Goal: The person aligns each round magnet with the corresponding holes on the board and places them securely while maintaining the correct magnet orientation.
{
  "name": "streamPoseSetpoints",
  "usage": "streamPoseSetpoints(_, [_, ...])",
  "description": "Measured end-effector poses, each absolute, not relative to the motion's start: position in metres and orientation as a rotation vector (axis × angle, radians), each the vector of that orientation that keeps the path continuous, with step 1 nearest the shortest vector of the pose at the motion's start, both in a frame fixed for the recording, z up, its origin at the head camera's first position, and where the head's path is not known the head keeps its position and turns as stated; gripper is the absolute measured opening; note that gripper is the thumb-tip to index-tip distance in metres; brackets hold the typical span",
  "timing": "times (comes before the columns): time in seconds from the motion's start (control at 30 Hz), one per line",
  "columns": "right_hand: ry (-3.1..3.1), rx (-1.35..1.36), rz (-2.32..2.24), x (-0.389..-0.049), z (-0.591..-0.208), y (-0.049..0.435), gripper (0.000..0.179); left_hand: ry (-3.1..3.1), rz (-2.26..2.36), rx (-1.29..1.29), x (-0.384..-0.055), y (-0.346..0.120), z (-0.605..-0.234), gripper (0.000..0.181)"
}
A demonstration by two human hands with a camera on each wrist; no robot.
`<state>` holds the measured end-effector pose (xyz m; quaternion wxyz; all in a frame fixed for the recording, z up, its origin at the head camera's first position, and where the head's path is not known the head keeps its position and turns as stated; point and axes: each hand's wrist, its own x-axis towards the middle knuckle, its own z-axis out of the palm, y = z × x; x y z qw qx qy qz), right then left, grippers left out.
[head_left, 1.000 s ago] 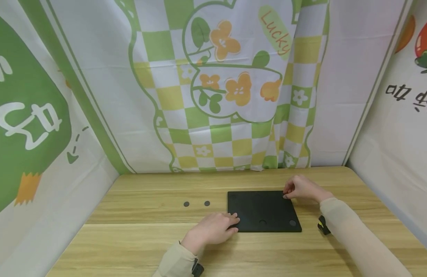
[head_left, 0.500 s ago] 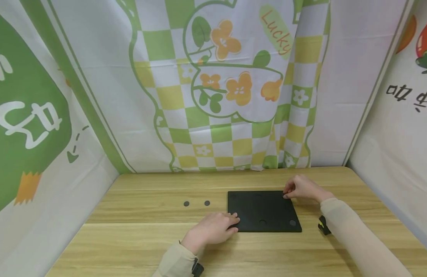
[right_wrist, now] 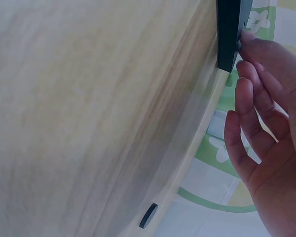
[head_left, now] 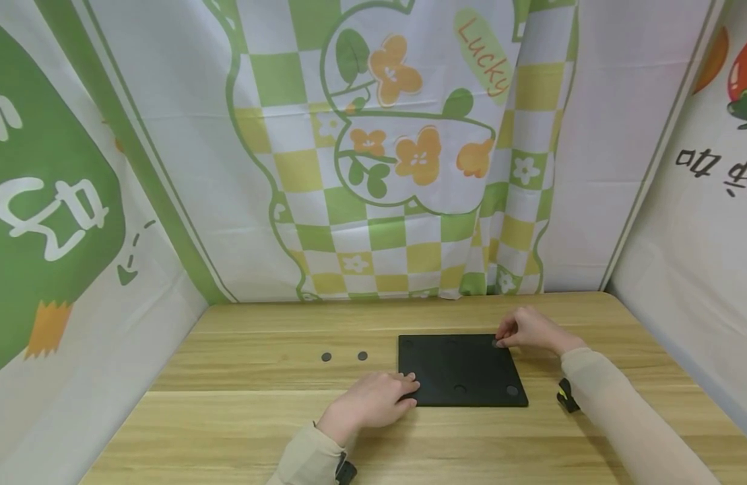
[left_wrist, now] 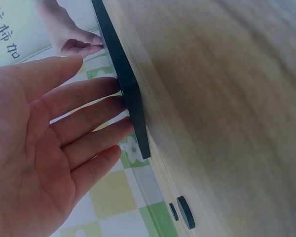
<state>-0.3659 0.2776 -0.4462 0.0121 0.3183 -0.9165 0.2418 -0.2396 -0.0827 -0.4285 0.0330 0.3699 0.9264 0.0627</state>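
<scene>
A flat black rectangular board [head_left: 455, 367] with shallow round recesses lies on the wooden table. My left hand [head_left: 376, 399] rests on its near left corner; in the left wrist view the fingers [left_wrist: 96, 109] reach nearly straight to the board's edge. At the far right corner, my right hand [head_left: 527, 329] pinches a small dark grey disc [head_left: 498, 343] with thumb and fingertips, low against the board. Its other fingers curl loosely in the right wrist view. Another grey disc [head_left: 512, 391] sits in the near right corner of the board.
Left of the board, two grey discs [head_left: 327, 357] [head_left: 362, 356] lie on the table [head_left: 252, 417]. The right wrist view shows one more disc [right_wrist: 148, 216] on the tabletop. Printed cloth [head_left: 385, 256] hangs behind the table and along both sides.
Both hands stay almost where they were. A little more of the grey disc shows under the right fingertips at the board's far right corner.
</scene>
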Motion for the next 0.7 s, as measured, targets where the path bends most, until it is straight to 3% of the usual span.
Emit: streamPoseSetpoints(0.7, [-2.860,0.961,0.716,-0.3627,-0.4461,0.2871,0.007,2.840,0.194,1.142,-0.2382,-0.0829,-0.4264,0.037])
